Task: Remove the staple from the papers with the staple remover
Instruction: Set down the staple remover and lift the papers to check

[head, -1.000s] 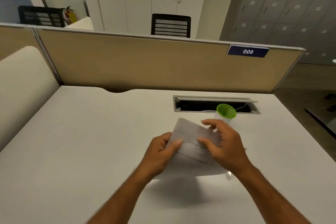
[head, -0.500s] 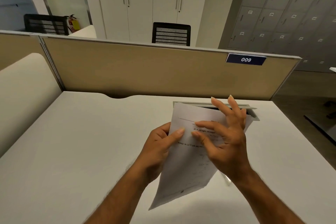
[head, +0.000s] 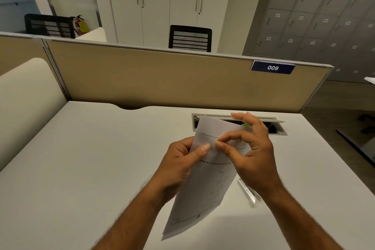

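My left hand (head: 180,163) grips stapled white printed papers (head: 205,184), raised off white desk (head: 91,158), long axis upright. My right hand (head: 250,153) pinches near top edge — staple too small to see. Remover: maybe clear object (head: 248,191) on desk, nearest right wrist — unsure.

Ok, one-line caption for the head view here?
Left hand holds the papers above the desk while the right hand pinches near their top.

Papers (head: 205,186): thin matt white paper, faint print. Desk (head: 85,164): smooth matt off-white laminate. Partition (head: 162,79), upper centre: tan, matt, cloth-like. Clear glossy plastic piece (head: 248,191), lower right. Cable tray (head: 278,126): dull grey metal.
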Action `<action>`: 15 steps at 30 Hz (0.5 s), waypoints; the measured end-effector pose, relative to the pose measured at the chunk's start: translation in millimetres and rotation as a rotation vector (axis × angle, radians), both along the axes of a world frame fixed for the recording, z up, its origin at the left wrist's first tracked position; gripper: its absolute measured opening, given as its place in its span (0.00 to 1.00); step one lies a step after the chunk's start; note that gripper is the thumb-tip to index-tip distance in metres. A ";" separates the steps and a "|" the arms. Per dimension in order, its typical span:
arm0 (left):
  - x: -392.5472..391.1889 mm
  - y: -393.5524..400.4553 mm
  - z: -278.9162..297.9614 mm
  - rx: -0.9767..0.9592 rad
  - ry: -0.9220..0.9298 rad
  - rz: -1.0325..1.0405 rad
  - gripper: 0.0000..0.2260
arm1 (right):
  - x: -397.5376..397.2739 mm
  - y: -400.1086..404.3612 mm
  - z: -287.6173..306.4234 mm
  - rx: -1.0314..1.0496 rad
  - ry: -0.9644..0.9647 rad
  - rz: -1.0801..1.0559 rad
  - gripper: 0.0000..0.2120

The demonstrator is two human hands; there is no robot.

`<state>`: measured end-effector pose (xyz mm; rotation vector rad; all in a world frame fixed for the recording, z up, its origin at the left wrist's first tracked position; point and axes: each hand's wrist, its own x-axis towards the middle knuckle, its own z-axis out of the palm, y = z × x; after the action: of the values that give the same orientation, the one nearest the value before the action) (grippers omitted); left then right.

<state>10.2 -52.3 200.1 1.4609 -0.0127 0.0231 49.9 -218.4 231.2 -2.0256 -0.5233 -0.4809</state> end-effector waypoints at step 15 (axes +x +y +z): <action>6.3 0.2 2.3 0.049 -0.053 0.031 0.09 | 5.0 -2.4 2.1 -0.119 0.069 0.021 0.12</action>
<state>16.5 -52.1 202.4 1.5090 -0.0339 0.0866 54.8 -220.8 233.4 -2.1399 -0.5422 -0.3735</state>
